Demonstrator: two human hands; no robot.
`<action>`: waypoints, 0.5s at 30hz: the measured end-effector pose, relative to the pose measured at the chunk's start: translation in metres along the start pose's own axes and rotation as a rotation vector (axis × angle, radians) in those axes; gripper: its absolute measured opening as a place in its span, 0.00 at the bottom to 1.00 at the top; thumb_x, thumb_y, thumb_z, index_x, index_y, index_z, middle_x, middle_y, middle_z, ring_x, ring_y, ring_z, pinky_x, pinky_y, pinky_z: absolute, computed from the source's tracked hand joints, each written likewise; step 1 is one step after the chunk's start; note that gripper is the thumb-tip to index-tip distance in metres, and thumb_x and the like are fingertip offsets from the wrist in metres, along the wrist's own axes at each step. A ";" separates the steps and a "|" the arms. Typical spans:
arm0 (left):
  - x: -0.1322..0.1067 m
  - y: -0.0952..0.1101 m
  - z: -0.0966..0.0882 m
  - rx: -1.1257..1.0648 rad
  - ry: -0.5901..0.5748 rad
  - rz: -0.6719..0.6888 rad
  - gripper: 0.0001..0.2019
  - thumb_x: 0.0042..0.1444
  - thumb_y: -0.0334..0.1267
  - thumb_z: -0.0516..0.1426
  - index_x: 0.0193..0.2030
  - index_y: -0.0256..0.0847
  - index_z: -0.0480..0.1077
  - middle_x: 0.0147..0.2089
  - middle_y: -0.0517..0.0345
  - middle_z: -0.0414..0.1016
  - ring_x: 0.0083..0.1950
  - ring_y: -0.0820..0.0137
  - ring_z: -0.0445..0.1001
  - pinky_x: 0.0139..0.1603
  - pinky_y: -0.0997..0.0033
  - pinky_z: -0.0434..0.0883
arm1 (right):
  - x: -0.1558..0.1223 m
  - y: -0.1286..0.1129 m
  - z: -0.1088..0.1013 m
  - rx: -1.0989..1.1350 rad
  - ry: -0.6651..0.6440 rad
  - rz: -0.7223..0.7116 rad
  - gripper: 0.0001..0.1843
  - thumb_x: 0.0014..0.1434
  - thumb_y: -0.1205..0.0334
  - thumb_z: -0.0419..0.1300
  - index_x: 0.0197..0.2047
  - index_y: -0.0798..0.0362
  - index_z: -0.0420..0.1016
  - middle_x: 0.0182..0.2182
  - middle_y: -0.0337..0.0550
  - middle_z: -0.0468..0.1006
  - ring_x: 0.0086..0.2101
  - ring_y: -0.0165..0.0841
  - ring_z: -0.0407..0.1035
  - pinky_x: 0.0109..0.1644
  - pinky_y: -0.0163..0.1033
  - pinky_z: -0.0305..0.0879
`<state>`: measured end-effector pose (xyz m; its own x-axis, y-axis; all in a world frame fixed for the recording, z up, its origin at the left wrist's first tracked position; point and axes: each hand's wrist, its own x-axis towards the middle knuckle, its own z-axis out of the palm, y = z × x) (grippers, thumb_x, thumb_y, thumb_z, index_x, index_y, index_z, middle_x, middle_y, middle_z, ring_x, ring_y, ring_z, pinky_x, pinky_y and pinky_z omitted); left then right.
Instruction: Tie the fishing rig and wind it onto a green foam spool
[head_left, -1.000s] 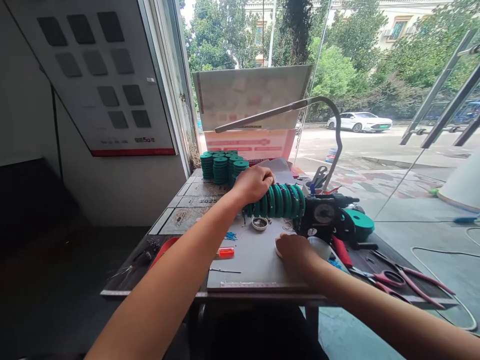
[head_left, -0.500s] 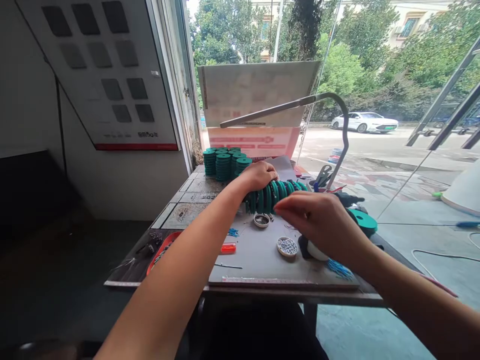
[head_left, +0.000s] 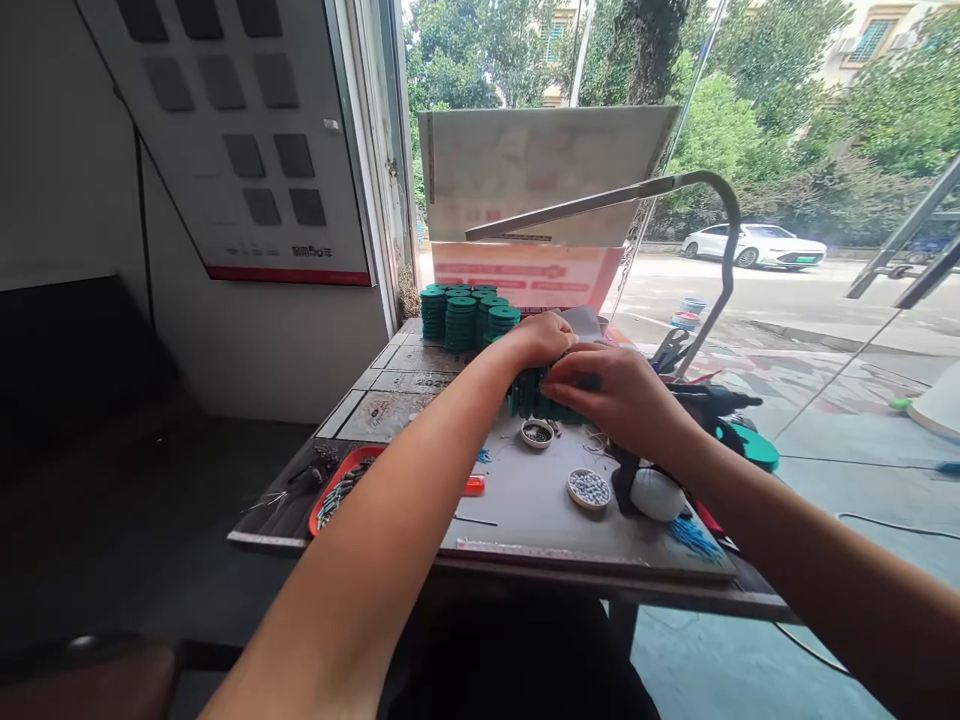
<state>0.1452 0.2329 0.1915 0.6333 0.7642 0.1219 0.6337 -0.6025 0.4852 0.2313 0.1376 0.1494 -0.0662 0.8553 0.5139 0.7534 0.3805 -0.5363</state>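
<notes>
A row of green foam spools [head_left: 529, 398] lies on its side above the middle of the work board, partly covered by my hands. My left hand [head_left: 546, 338] is closed over the far side of the row, its fingertips hidden. My right hand [head_left: 616, 392] reaches across the row from the right, thumb and fingers pinched against it; whatever sits between them is hidden. Just below are a small round dish of dark bits [head_left: 537, 433] and a round dish of pale beads [head_left: 589, 489].
Stacks of green spools [head_left: 460, 322] stand at the back left. A red tray [head_left: 319, 512] of small parts lies front left. A bent grey lamp arm [head_left: 729, 235] rises on the right. Near the right edge are a white rounded object [head_left: 657, 496] and blue strands [head_left: 694, 540].
My right hand has moved inward onto the row of green spools and now covers much of it. My left hand stays closed over the row. The camera view has shifted slightly.
</notes>
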 end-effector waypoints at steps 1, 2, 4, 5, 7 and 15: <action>-0.001 0.001 0.000 -0.001 0.001 -0.006 0.11 0.49 0.37 0.50 0.29 0.36 0.72 0.24 0.60 0.72 0.27 0.79 0.63 0.37 0.76 0.66 | 0.000 -0.002 0.001 -0.022 0.009 0.010 0.08 0.50 0.63 0.59 0.32 0.58 0.77 0.32 0.36 0.69 0.31 0.09 0.57 0.36 0.16 0.49; -0.002 0.002 0.000 -0.002 0.003 -0.010 0.11 0.50 0.38 0.50 0.29 0.35 0.72 0.24 0.59 0.72 0.27 0.78 0.63 0.37 0.75 0.66 | 0.000 -0.003 0.002 -0.044 0.018 0.019 0.07 0.50 0.64 0.60 0.32 0.57 0.77 0.32 0.36 0.68 0.31 0.09 0.56 0.35 0.16 0.47; -0.002 0.002 0.000 -0.003 0.006 -0.017 0.11 0.50 0.38 0.50 0.29 0.35 0.71 0.24 0.59 0.71 0.27 0.78 0.64 0.38 0.74 0.66 | 0.001 -0.006 0.003 -0.078 0.026 0.034 0.06 0.49 0.66 0.60 0.30 0.57 0.77 0.32 0.36 0.68 0.30 0.09 0.54 0.35 0.16 0.45; -0.002 0.002 0.000 -0.004 0.006 -0.019 0.11 0.50 0.38 0.51 0.29 0.34 0.71 0.24 0.58 0.71 0.27 0.78 0.64 0.38 0.74 0.66 | 0.001 -0.006 0.003 -0.087 0.025 0.033 0.05 0.49 0.67 0.60 0.30 0.57 0.77 0.32 0.36 0.68 0.30 0.09 0.54 0.35 0.16 0.45; -0.001 0.001 0.000 -0.006 -0.001 -0.021 0.10 0.49 0.38 0.51 0.29 0.34 0.71 0.25 0.59 0.71 0.27 0.78 0.64 0.38 0.75 0.67 | 0.002 -0.005 0.002 -0.087 0.005 0.013 0.05 0.48 0.68 0.60 0.29 0.57 0.77 0.31 0.35 0.68 0.30 0.08 0.53 0.34 0.16 0.45; -0.004 0.002 -0.002 0.004 -0.036 -0.016 0.11 0.49 0.39 0.50 0.26 0.36 0.71 0.26 0.58 0.73 0.27 0.78 0.66 0.39 0.73 0.68 | 0.003 0.005 -0.003 0.062 -0.028 -0.070 0.10 0.51 0.64 0.58 0.32 0.62 0.76 0.31 0.37 0.68 0.28 0.07 0.57 0.32 0.13 0.52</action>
<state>0.1433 0.2293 0.1943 0.6387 0.7650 0.0829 0.6454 -0.5912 0.4836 0.2366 0.1413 0.1504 -0.1359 0.8353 0.5327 0.7047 0.4595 -0.5406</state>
